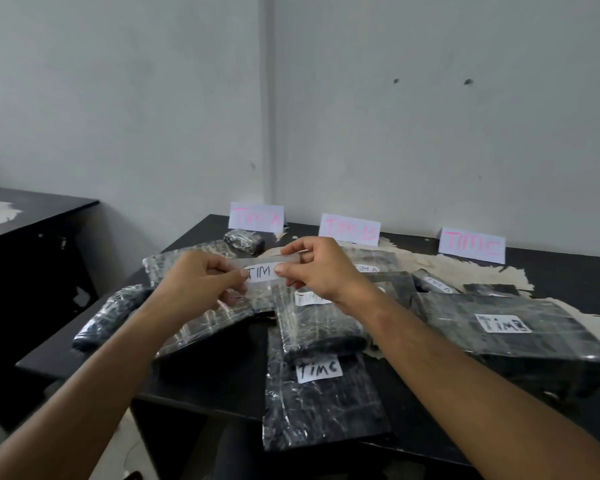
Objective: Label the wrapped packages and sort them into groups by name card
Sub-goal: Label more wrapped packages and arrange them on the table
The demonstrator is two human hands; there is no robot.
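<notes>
**A:** Head view showed both hands lifted over the counter [551, 271], sharing one paper label [262, 271] that read "TIM", the last letter hidden under the right thumb. Which step was that, in your reading?

**B:** Labelling, I'd say. The left hand [201, 278] pinched the label's left end between thumb and curled fingers; the right hand [321, 268] pinched the right end the same way. A clear strip, probably tape, seemed stretched across the label between the two grips. Neither grip was open; each was closed on that one slip.

**A:** And the packages?

**B:** Heaped on the counter under the hands, dark and wrapped in shiny film. One near the front edge carried a "Tim C" label [319, 370], a big one at the right a "Tim B" label [503, 323], and some behind the right hand looked marked "Tim A". The broad package [194, 323] below the left hand showed no label that I could see, nor did the rolled one [106, 317] at the far left.

**A:** Sorting hadn't got far, then

**B:** It seemed not. Three name cards stood along the wall, Tim A [256, 218], Tim B [349, 229] and Tim C [471, 245], with only a small bundle [244, 241] close to the first.

**A:** So what did the next move need?

**B:** Lowering the label flat onto an unmarked package, pressing it smooth, then carrying that package to the matching card
</notes>
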